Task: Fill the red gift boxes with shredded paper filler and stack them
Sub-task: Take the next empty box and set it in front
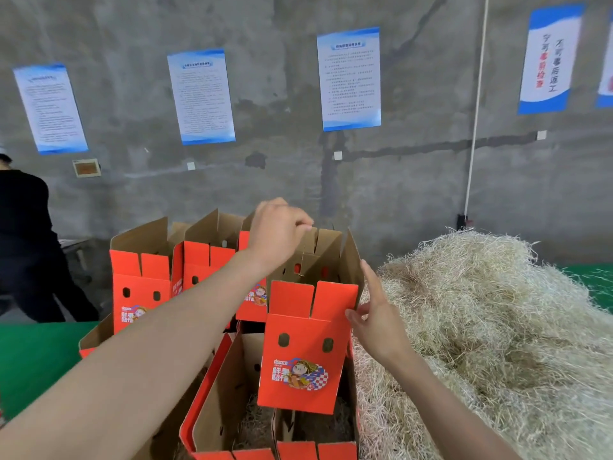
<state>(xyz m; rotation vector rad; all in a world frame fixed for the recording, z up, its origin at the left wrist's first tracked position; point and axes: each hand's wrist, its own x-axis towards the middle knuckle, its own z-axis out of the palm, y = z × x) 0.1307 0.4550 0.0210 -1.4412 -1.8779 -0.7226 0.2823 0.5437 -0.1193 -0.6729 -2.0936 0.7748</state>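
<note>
A red gift box (303, 353) with raised flaps hangs tilted above a lower open red box (212, 403) that has straw-coloured filler in its bottom. My left hand (278, 234) reaches over the held box and pinches its far flap at the top. My right hand (374, 313) holds the near flap's right edge between thumb and fingers, index finger pointing up. A large heap of shredded paper filler (481, 327) lies to the right.
Two more open red boxes (142, 280) (207, 260) stand stacked behind on the left. Green surface (30, 356) shows at left and far right. A person in dark clothes (26, 247) stands at the left by the grey wall with posters.
</note>
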